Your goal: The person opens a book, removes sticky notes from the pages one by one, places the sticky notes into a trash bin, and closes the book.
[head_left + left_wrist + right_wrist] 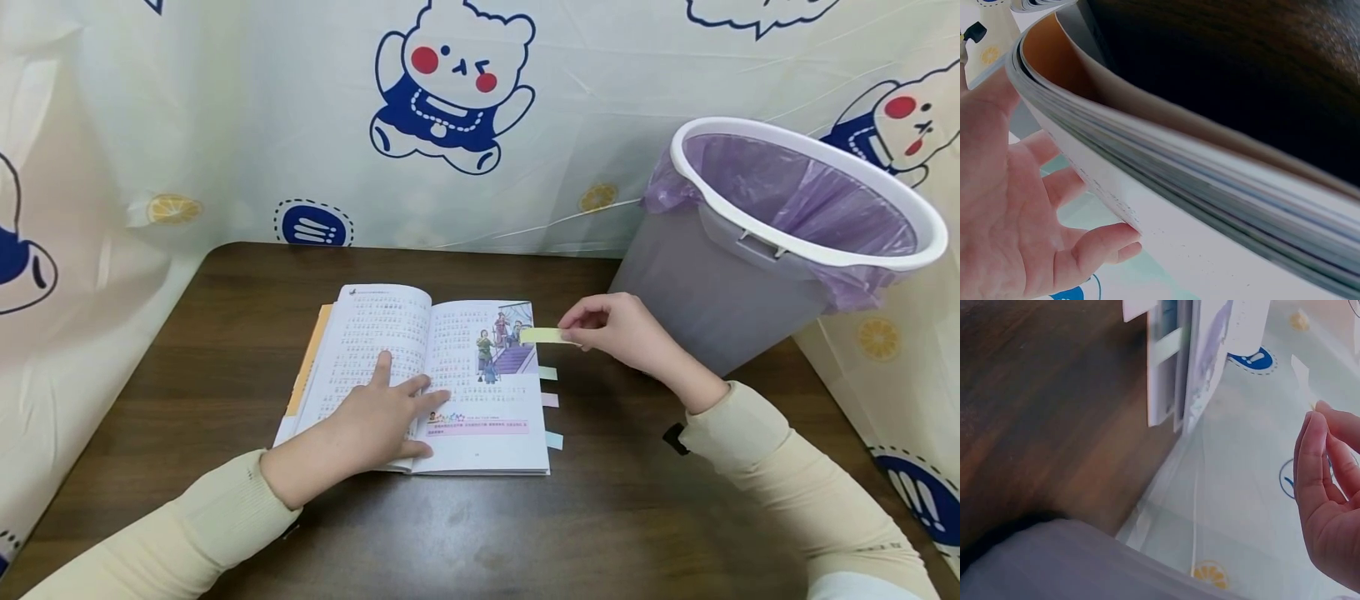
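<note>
An open book (480, 450) with printed text and a coloured picture lies on the dark wooden table. My left hand (375, 417) rests spread on the left page near the fold, its fingers fairly straight. Between the thumb and fingertips of my right hand (618, 333), a yellow sticky tab (542, 335) is pinched; its far end overlaps the upper right edge of the right page. Whether it touches the paper I cannot tell. Below it, a green tab (549, 373), a pink tab (551, 400) and a blue tab (554, 440) stick out from the book's right edge.
A grey trash bin (697, 275) with a white rim and purple liner stands at the back right, close behind my right forearm. A patterned curtain (315, 108) hangs along the table's back and sides. Bare wooden tabletop (480, 542) shows in front of the book.
</note>
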{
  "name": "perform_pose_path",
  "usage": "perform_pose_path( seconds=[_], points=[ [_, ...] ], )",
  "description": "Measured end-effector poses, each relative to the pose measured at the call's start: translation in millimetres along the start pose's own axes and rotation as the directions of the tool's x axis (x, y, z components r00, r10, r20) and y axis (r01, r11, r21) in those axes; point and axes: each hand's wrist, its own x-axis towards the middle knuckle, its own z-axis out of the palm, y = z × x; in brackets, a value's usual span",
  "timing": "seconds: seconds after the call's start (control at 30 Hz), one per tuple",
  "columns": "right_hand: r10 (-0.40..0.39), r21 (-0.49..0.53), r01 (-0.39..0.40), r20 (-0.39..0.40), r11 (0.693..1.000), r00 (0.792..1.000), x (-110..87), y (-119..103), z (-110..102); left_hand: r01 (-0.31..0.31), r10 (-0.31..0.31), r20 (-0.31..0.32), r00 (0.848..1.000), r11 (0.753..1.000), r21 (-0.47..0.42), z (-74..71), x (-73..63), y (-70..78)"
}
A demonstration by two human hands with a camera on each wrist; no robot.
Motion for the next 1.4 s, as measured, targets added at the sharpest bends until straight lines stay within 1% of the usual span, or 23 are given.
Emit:
perform_pose_path(
  seconds=[0.13,0.3,0.53,0.67,0.87,1.1,1.23,1.4],
  points=[
    [-0.006,0.037,0.006,-0.005,0.999,1.000,-3.2,-4,-10,0.003,-0.003,0.005,1.000,1.000,-0.003,-0.5,0.1,-0.1],
    [-0.024,0.064,0.026,-0.029,0.998,0.999,-6.4,-8,-23,0.010,-0.010,0.014,1.000,1.000,-0.012,-1.5,0.1,0.1],
    [-0.038,0.047,0.041,-0.073,0.998,0.997,-12.6,-19,-40,0.006,-0.005,0.016,1.000,1.000,-0.015,-1.6,0.6,0.3],
    [-0.068,0.034,0.072,-0.108,0.997,0.992,-19.4,-31,-50,0.001,-0.001,0.013,1.000,1.000,-0.018,-1.1,0.8,-0.1],
    [-0.137,-0.005,0.138,-0.160,0.990,0.978,-29.1,-46,-59,0.001,-0.001,0.012,1.000,1.000,-0.020,-0.9,0.5,-0.5],
    [-0.239,-0.072,0.229,-0.207,0.971,0.949,-39.3,-59,-67,0.007,-0.007,0.018,1.000,1.000,-0.013,-1.3,0.6,0.1],
    [-0.241,-0.084,0.227,-0.245,0.970,0.939,-45.4,-66,-78,0.006,-0.006,0.021,1.000,1.000,-0.012,-1.3,0.9,0.3],
    [-0.191,-0.058,0.182,-0.317,0.982,0.929,-54.3,-72,-96,0.006,-0.006,0.026,1.000,1.000,-0.012,-1.4,1.4,0.6]
  ],
)
